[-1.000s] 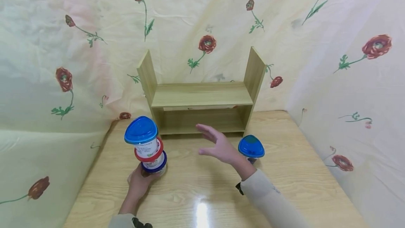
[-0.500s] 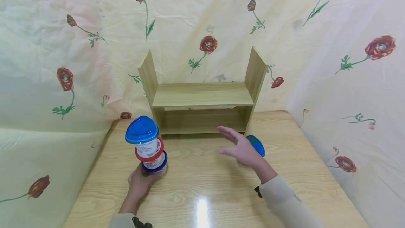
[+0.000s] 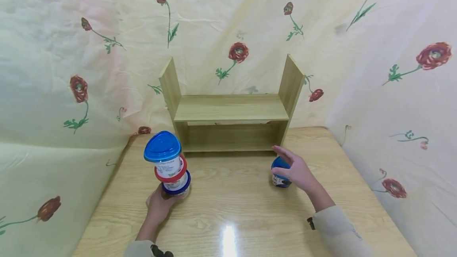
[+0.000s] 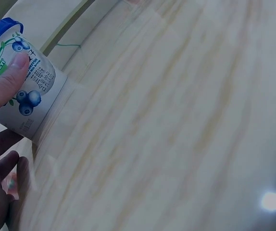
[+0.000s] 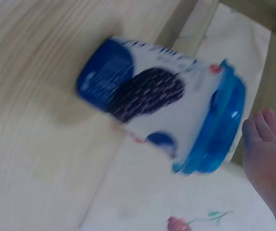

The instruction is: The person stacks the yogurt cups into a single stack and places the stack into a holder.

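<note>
Three plastic tubs are stacked at the left of the table: a blue-lidded tub (image 3: 168, 167) on top, a red-lidded one (image 3: 175, 185) in the middle, and a dark-blue-lidded yogurt tub (image 4: 32, 79) with blueberries printed on it at the bottom. My left hand (image 3: 158, 206) holds that bottom tub, thumb (image 4: 10, 79) on its printed side and fingers partly hidden behind it. Toward the right stands another blue-lidded tub (image 3: 281, 181), printed with a dark berry. My right hand (image 3: 299, 174) is beside its lid, thumb and fingers spread apart, partly covering it in the head view.
A two-level wooden shelf (image 3: 232, 108) stands at the back of the wooden table (image 3: 228, 201), between the tubs and behind them. Flower-patterned cloth (image 3: 235, 19) hangs at the back and both sides. A bright reflection lies on the front of the tabletop.
My right hand has moved rightward from the middle of the table to the single tub. The left hand stays on the stack's bottom tub. The head view shifts slightly.
</note>
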{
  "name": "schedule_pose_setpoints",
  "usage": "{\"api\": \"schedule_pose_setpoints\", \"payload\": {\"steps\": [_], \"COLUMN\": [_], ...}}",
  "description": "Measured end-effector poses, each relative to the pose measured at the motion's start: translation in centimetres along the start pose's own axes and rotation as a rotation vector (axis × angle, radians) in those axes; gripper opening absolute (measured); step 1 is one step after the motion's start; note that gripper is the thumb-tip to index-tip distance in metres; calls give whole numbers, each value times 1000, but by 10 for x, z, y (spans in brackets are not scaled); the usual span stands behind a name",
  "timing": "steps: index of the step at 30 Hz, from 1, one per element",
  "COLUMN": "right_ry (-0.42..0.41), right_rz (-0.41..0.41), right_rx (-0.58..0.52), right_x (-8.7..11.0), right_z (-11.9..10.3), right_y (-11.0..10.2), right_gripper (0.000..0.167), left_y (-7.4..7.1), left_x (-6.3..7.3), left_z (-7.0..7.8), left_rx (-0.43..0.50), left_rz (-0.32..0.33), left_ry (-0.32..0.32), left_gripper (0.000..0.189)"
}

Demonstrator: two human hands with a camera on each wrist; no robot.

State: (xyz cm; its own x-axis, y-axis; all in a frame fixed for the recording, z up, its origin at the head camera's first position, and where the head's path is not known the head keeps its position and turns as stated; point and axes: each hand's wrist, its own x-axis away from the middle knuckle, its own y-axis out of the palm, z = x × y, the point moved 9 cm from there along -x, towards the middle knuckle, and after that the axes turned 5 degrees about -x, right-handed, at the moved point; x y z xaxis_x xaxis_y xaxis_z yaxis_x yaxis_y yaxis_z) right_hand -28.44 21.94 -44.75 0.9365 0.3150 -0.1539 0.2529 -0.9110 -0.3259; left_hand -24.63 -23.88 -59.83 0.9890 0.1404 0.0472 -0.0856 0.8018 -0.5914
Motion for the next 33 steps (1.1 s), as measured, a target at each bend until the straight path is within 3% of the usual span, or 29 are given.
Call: {"api": "schedule_pose_setpoints", "payload": {"steps": [14, 33], "right_ry": [46, -52], "right_rz": [96, 103], "right_rx": [58, 36], "right_x": [16, 19], "right_z": [31, 27], "right_y": [-46, -47], "right_gripper": [72, 65], "left_y": [1, 2], "left_x": [2, 1], "left_z": [5, 1], "left_rx": [6, 20], "left_rz": [3, -19], "left_ry": [12, -17], "left_gripper": [94, 105]}}
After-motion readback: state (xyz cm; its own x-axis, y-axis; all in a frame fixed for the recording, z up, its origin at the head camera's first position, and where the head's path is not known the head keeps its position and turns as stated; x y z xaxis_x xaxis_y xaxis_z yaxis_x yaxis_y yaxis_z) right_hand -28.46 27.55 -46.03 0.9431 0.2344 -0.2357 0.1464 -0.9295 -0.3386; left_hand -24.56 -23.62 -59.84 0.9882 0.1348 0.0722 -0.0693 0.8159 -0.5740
